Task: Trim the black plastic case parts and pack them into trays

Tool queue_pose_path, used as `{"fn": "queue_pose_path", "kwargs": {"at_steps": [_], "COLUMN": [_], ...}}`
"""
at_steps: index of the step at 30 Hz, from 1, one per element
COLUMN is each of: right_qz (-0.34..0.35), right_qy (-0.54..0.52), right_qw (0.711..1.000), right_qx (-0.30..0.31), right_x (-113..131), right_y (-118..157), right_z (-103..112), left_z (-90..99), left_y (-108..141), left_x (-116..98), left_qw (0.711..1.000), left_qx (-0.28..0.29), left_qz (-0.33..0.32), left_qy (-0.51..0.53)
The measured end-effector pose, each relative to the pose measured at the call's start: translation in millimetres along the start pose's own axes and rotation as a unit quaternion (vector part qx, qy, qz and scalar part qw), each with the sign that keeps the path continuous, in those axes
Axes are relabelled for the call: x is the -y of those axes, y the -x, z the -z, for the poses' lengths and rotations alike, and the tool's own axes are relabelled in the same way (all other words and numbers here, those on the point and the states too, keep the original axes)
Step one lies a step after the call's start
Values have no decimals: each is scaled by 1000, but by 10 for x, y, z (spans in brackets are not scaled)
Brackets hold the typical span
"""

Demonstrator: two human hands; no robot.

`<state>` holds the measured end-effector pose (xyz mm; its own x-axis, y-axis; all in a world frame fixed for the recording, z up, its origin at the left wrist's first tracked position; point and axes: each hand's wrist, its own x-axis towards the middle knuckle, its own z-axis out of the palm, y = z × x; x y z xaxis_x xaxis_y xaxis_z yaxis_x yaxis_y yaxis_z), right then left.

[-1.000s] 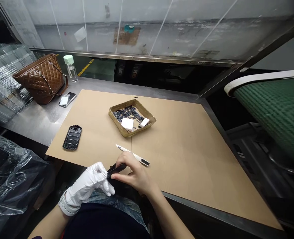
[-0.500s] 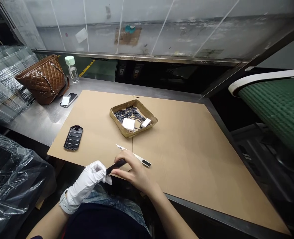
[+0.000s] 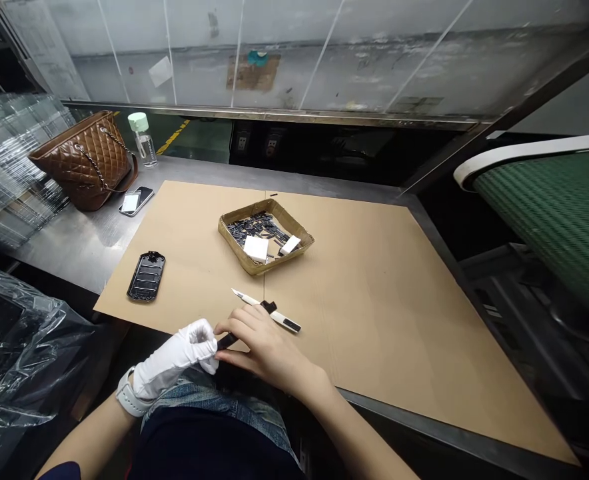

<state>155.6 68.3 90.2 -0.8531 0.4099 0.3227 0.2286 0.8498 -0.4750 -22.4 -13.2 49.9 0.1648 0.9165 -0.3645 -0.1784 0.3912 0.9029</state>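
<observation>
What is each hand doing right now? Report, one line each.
Left hand: gloved in white, closed, holding a thin black strip.
Right hand: bare, closed, fingers curled over the same strip.

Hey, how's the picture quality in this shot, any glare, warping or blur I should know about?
Head view: soft glare lies on the steel bench top, and bright highlights streak the plastic sheeting; wide-angle distortion splays the cardboard sheet toward the corners; the gloved left hand and bare right hand around the small black part look fairly sharp, without heavy blur.
</observation>
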Motion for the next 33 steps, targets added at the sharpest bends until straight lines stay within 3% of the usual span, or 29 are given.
{"fn": "queue_pose_path", "kwargs": {"at_steps": [11, 21, 33], "right_qz": [42, 43, 45], "right_qy": [113, 115, 83], "right_qw": [993, 992, 995], "right_qx": [11, 14, 12], "right_x": [-11, -25, -28], "right_y": [-63, -44, -46], "right_z": [-111, -113, -79], "left_z": [-85, -54, -185], "left_y": [-111, -98, -18], "left_x": [1, 91, -111], "left_qw": [996, 997, 994], "left_qx": [-39, -52, -58], "left_qz": [-45, -40, -73], "left_qy": [66, 51, 63]}}
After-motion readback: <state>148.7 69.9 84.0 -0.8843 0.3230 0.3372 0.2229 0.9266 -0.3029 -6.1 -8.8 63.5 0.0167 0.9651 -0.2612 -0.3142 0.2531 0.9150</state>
